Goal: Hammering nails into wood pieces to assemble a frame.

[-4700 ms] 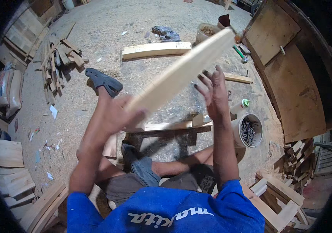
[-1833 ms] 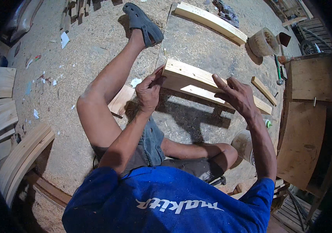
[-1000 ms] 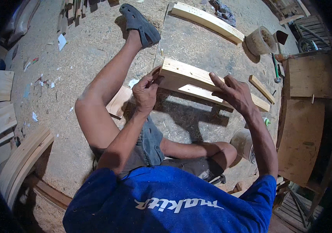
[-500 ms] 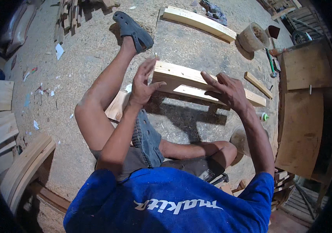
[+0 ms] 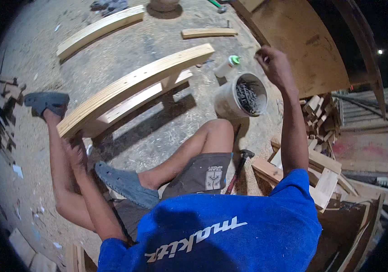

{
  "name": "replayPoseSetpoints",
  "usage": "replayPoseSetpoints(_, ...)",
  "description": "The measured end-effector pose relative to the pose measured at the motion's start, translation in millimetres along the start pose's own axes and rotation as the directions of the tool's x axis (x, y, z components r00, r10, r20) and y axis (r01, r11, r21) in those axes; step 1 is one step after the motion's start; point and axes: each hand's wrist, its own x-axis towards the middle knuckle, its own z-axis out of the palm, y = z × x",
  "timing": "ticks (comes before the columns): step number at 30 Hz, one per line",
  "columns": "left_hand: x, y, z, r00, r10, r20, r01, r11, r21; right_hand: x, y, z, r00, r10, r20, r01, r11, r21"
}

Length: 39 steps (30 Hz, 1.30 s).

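A pale wooden frame (image 5: 135,81), two long beams joined by short crosspieces, stands on its edge on the floor in front of me. Under its near left end is my left hand (image 5: 77,156), closed against the wood, its fingertips partly hidden by the beam. My right hand (image 5: 275,65) is raised at the right, away from the frame, with fingers curled together; whatever may be in them is too small to make out. Below and left of that hand stands a whitish bucket (image 5: 221,102) holding many dark nails (image 5: 247,97). Beside it is a white bottle (image 5: 224,69) with a green cap.
A hammer (image 5: 240,170) lies by my right knee. Beyond the frame are a long beam (image 5: 101,31) and a short wooden strip (image 5: 209,32). Plywood panels (image 5: 300,43) stand at the right, above stacked offcuts (image 5: 318,115). More wood pieces (image 5: 325,181) lie near my right elbow.
The view has swung to the right, bringing the nail bucket into full sight. My right hand has left the frame and moved right. My left hand has shifted lower on the frame's left end.
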Motion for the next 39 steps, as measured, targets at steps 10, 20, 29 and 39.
replayPoseSetpoints(10,8,27,17,0.999,-0.046,0.006,0.045,0.996,0.074,-86,55,98,0.937,0.147,0.316,-0.137,0.989,-0.053)
replayPoseSetpoints(20,11,21,4,0.996,-0.090,0.002,0.089,0.991,0.104,-108,68,99,0.884,-0.069,0.462,0.069,0.997,0.016)
replayPoseSetpoints(29,9,18,5,0.998,-0.062,0.003,0.061,0.994,0.094,-114,98,73,0.833,0.436,0.340,-0.501,0.335,0.798)
replayPoseSetpoints(39,5,17,17,0.996,-0.068,-0.050,0.073,0.992,0.099,-113,85,48,0.779,0.469,0.415,-0.514,0.099,0.852)
